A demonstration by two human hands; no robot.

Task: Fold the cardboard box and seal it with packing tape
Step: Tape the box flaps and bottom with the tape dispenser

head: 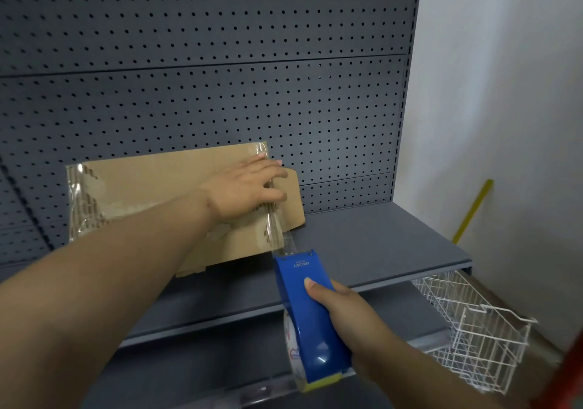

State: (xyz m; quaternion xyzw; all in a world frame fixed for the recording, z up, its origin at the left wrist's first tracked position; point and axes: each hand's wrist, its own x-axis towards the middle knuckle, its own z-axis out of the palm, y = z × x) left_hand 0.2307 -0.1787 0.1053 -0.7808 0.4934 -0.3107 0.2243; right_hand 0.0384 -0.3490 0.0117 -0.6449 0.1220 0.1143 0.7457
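A brown cardboard box (151, 181) rests on the dark grey shelf (378, 244), with old clear tape along its left end and a side flap sticking out at the right. My left hand (246, 187) lies flat with spread fingers on the box's right end, pressing on a strip of clear tape (274, 222). That strip runs down off the box into a blue tape dispenser (310, 317). My right hand (344, 317) grips the dispenser below and in front of the shelf edge. The tape roll shows under the dispenser.
A dark pegboard panel (205, 61) rises behind the shelf. A white wire basket (470, 323) hangs at the lower right under the shelf. A white wall (504, 93) with a yellow stick (473, 209) leaning on it stands to the right.
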